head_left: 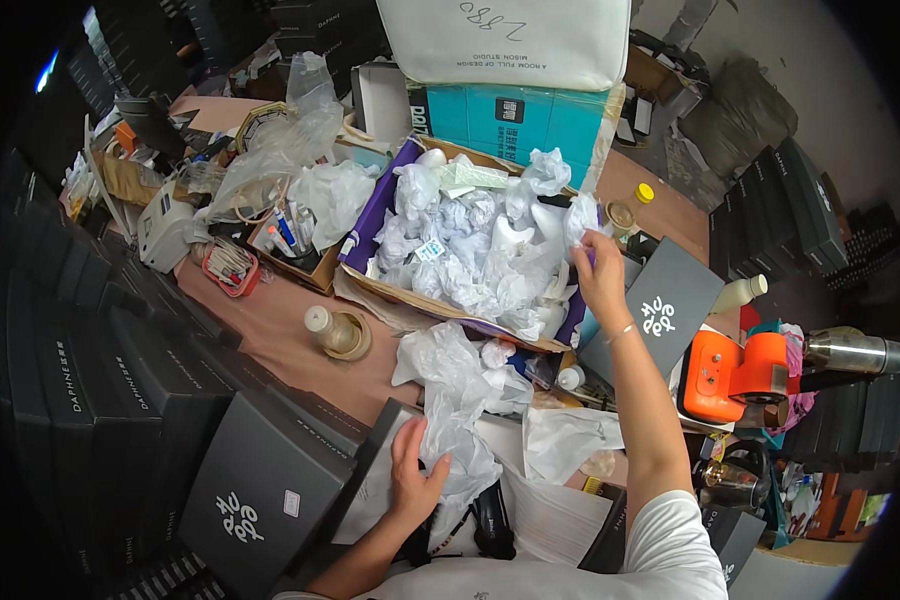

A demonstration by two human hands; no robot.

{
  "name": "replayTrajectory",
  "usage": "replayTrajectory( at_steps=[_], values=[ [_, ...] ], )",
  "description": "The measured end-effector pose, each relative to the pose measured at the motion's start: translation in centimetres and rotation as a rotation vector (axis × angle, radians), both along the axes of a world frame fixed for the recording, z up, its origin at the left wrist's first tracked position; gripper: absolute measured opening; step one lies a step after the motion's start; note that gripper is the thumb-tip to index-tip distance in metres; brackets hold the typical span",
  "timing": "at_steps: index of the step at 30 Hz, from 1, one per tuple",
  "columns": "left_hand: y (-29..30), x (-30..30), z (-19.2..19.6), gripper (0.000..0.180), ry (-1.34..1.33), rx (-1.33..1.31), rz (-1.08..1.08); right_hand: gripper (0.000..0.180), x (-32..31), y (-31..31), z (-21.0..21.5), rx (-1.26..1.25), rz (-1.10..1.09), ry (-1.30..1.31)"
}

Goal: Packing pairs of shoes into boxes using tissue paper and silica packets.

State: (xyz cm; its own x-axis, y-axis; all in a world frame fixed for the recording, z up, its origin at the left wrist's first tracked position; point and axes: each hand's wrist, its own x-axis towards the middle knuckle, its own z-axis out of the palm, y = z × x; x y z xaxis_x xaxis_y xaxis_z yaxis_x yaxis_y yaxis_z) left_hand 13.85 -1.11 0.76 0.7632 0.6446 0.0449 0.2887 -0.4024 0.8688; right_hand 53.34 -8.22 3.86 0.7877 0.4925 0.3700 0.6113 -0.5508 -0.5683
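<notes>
My right hand [602,272] reaches to the right corner of a purple-edged cardboard box [410,292]. Its fingers are closed on a crumpled piece of white tissue paper [580,214] there. More crumpled white tissue [460,235] fills that box. My left hand [417,482] is low in the view, thumb and fingers apart, beside loose tissue paper [460,390] that drapes down from the box's front. Its fingertips touch or nearly touch that paper. Under it is an open grey shoebox [370,485] with a black item with straps [492,522] inside, partly covered.
A closed dark grey shoebox [255,500] stands at lower left, with stacks of black boxes [60,400] behind. Another dark lid [660,305] lies beside my right forearm, near an orange machine [715,375]. A small bottle in a tape roll [338,330] stands on the table.
</notes>
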Motion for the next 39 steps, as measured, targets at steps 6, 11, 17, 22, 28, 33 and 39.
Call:
replayTrajectory(
  at_steps=[6,11,17,22,28,33,39],
  values=[
    [-1.4,3.5,4.8,0.062,-0.347,-0.232,-0.091,0.016,-13.5,-3.8,3.7,0.134,0.306,0.198],
    [0.2,8.6,3.5,0.04,-0.46,-1.189,-0.048,0.026,-20.3,-4.7,6.4,0.122,0.657,0.386],
    [-0.2,5.8,2.9,0.032,-0.376,-1.407,-0.087,0.058,-21.5,-7.2,6.8,-0.137,0.552,0.309],
    [0.6,2.4,3.5,0.044,-0.23,-1.262,-0.138,0.057,-24.3,-9.1,5.0,0.045,0.58,0.555],
    [-1.9,-1.0,6.2,0.044,-0.175,-1.154,-0.318,0.02,-29.6,-9.5,4.8,0.157,0.32,0.537],
    [-1.2,-3.7,3.9,0.034,-0.052,-1.156,-0.293,0.024,-29.6,-11.6,2.3,0.607,0.036,1.018],
    [-1.1,-5.3,4.5,0.029,-0.183,-1.071,-0.127,0.017,-30.6,-12.2,4.2,0.945,0.037,1.366]
  ],
)
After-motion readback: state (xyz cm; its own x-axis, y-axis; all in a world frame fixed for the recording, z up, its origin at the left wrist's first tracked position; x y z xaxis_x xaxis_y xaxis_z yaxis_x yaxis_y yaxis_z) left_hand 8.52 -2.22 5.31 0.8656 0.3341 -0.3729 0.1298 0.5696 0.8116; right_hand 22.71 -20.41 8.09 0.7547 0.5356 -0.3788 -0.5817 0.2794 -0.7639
